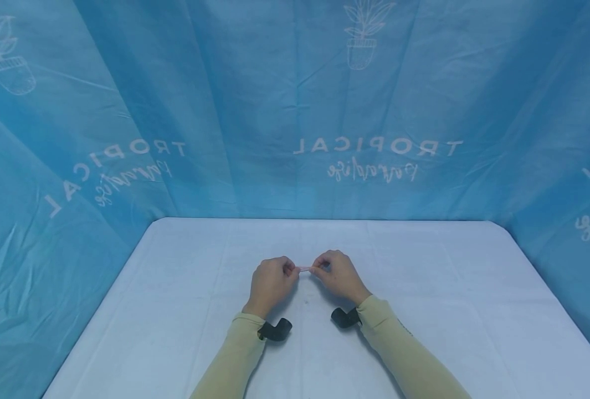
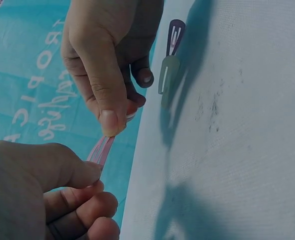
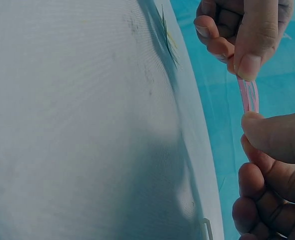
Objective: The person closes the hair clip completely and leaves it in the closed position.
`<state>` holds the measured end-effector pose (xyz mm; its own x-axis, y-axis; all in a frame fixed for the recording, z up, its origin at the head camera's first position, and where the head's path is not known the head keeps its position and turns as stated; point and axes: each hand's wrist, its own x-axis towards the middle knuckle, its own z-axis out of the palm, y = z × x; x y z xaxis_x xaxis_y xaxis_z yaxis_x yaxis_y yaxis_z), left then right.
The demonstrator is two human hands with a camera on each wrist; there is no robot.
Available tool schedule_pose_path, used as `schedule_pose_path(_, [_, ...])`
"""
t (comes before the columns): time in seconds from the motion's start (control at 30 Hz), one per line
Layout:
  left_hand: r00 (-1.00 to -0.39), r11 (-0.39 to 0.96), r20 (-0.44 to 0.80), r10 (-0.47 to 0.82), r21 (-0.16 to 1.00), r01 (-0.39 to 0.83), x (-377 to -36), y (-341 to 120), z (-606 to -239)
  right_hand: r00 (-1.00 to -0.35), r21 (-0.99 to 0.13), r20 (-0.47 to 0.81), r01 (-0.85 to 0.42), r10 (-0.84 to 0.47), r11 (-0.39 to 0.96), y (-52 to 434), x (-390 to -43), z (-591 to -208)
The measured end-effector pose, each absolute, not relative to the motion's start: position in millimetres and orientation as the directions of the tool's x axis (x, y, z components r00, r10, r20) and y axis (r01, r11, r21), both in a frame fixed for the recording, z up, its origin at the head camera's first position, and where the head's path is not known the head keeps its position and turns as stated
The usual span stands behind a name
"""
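Note:
Both hands hold a thin pink hair clip (image 1: 304,269) a little above the white table (image 1: 424,310), one end each. My left hand (image 1: 291,269) pinches its left end between thumb and forefinger, and my right hand (image 1: 318,270) pinches the other end the same way. In the left wrist view the pink clip (image 2: 101,150) runs from my left thumb at the bottom up to the right hand's fingertips (image 2: 110,120). The right wrist view shows the clip (image 3: 248,95) upright between the two pinches. The other fingers of both hands are curled in.
A purple hair clip (image 2: 173,37) and a pale green hair clip (image 2: 167,74) lie flat on the table just beyond the hands. Blue printed cloth (image 1: 295,111) walls in the table at the back and on both sides.

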<state>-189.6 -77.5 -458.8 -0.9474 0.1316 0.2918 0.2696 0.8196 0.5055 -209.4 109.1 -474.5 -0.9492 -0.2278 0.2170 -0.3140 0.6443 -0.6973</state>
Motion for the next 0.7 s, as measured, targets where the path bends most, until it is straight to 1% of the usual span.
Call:
schedule_pose_path(0.5, [-0.938,0.814,0.325,0.122,0.507,0.282,-190.5,-75.1,-461.7,-0.942,-0.694,0.246,-0.335,-0.227,0.638,109.0,-208.3,-472.5])
schedule_pose_path(0.7, [-0.939,0.816,0.323,0.117,0.508,0.276,-190.2,-74.9,-462.0,-0.946,-0.69,0.239,-0.324,-0.218,0.647,108.8,-208.2,-474.0])
